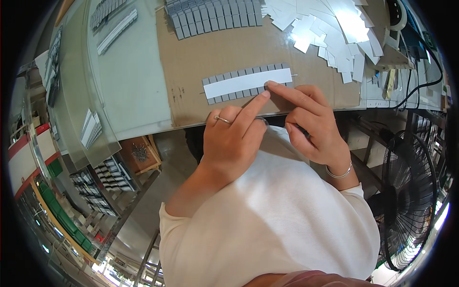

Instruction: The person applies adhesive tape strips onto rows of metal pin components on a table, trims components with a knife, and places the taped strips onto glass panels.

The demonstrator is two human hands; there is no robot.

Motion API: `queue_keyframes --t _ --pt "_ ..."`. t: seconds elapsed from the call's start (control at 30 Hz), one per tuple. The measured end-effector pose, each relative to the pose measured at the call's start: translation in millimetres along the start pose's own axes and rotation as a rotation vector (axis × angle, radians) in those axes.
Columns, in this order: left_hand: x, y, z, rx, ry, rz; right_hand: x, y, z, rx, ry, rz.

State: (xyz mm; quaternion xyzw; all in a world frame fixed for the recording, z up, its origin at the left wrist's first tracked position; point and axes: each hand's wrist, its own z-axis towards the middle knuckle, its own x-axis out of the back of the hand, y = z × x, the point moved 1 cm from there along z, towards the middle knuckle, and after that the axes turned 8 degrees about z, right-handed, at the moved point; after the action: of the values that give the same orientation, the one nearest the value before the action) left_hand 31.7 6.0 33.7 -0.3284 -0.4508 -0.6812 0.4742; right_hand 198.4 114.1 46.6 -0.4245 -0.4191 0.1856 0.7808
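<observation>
A row of small grey rectangular pieces (239, 95) lies on a brown cardboard sheet (186, 67), with a long white strip (239, 83) laid along its middle. Thin wire-like ends stick out at both sides of the row. My left hand (234, 136), with a ring on one finger, reaches its index fingertip to the strip's near edge; its other fingers are bent. Beside it, the index fingertip of my right hand (311, 119) touches the strip near its right part. The right thumb and other fingers are loosely curled and apart. Neither hand grasps anything.
Joined grey pieces (215, 19) lie at the far edge. Loose white paper pieces (330, 38) are heaped at the far right. More strips (117, 31) rest on the glass surface (129, 86) to the left. A black fan (406, 201) stands at the right, near a black cable (425, 86).
</observation>
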Motion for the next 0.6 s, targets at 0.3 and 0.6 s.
queue_keyframes --t 0.3,0.6 --pt "2.0 -3.0 -0.9 0.002 -0.040 -0.088 4.0 -1.5 0.3 0.010 0.008 0.026" --pt "5.7 -4.4 -2.1 0.003 -0.054 -0.076 0.1 -0.9 -3.1 -0.048 0.009 0.035"
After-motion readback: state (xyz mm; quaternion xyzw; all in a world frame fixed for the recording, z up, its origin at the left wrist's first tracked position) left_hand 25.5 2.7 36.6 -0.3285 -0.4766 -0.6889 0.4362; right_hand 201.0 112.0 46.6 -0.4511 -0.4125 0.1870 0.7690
